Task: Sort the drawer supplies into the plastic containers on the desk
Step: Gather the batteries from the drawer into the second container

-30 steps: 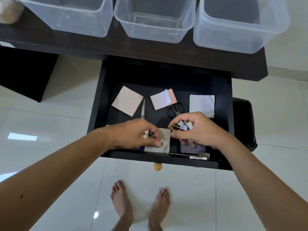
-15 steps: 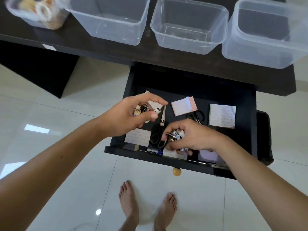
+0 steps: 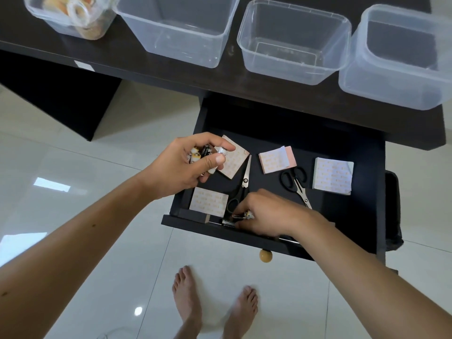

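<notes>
My left hand [image 3: 182,165] hovers over the open black drawer's [image 3: 362,216] left side, closed on a bunch of small batteries [image 3: 204,154]. My right hand [image 3: 266,212] is low at the drawer's front edge, its fingers pinched on more batteries [image 3: 244,216]; a dark battery [image 3: 228,221] lies just beside its fingertips. In the drawer lie several sticky-note pads [image 3: 332,176] and two pairs of black-handled scissors [image 3: 296,183]. Three empty clear plastic containers [image 3: 292,42] stand in a row on the dark desk [image 3: 171,77]; a fourth [image 3: 71,15] at far left holds tape rolls.
A round wooden knob [image 3: 265,255] sticks out of the drawer front. A black bin [image 3: 392,211] stands right of the drawer. My bare feet [image 3: 215,304] rest on the glossy white tile floor below.
My left hand has lifted up and leftward out of the drawer front with its batteries. My right hand has dropped to the drawer's front edge. The view has swung left, showing the tape container.
</notes>
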{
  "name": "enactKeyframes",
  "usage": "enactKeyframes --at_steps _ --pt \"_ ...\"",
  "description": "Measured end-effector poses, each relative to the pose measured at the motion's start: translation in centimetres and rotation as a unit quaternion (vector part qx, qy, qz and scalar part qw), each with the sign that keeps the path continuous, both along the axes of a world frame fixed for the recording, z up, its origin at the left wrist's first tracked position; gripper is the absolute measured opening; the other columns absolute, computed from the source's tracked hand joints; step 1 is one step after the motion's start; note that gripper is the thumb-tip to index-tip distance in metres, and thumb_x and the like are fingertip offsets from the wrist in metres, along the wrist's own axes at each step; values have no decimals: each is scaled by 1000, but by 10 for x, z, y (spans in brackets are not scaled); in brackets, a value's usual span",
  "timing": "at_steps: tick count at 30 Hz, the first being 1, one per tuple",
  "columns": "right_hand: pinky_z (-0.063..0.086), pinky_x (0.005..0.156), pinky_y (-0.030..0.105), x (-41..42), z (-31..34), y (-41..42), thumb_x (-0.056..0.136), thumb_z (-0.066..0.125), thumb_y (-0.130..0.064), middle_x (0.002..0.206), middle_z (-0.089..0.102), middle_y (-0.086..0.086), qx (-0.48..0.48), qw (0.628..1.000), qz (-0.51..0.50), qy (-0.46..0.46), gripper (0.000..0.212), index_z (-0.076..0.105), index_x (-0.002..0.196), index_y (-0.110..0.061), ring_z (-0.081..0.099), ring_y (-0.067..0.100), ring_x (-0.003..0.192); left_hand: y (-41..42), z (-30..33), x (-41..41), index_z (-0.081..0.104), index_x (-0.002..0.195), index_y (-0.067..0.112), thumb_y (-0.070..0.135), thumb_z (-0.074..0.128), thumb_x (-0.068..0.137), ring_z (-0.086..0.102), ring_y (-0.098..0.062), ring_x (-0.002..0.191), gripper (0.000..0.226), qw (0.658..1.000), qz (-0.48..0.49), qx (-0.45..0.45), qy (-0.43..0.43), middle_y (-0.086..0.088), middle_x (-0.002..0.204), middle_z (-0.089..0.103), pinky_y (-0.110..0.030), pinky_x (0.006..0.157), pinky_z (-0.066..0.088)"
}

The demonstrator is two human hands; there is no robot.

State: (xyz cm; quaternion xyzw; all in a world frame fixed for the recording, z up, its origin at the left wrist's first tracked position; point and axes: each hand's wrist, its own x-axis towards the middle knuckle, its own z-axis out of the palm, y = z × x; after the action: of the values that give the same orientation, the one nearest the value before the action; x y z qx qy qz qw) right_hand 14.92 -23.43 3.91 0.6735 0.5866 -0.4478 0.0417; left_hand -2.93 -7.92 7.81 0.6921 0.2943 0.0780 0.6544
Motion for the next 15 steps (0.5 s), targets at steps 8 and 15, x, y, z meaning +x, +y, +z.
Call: enactKeyframes --at_steps 8,15 --pt "62 62 35 14 0 0 95 72 -48 81 73 2 -74 992 -53 89 13 75 99 -35 72 22 67 1 -1 3 74 115 37 30 66 98 53 -13 62 20 1000 -1 -6 15 1 88 68 -22 42 34" --pt "55 60 31 28 11 -14 96 75 -42 81 76 2 -46 979 -114 163 9 72 96 -34 63 11 57 2 0 3 74 111 37 37 66 93 61 -17 64 20 1000 12 11 18 2 82 66 -25 40 43"
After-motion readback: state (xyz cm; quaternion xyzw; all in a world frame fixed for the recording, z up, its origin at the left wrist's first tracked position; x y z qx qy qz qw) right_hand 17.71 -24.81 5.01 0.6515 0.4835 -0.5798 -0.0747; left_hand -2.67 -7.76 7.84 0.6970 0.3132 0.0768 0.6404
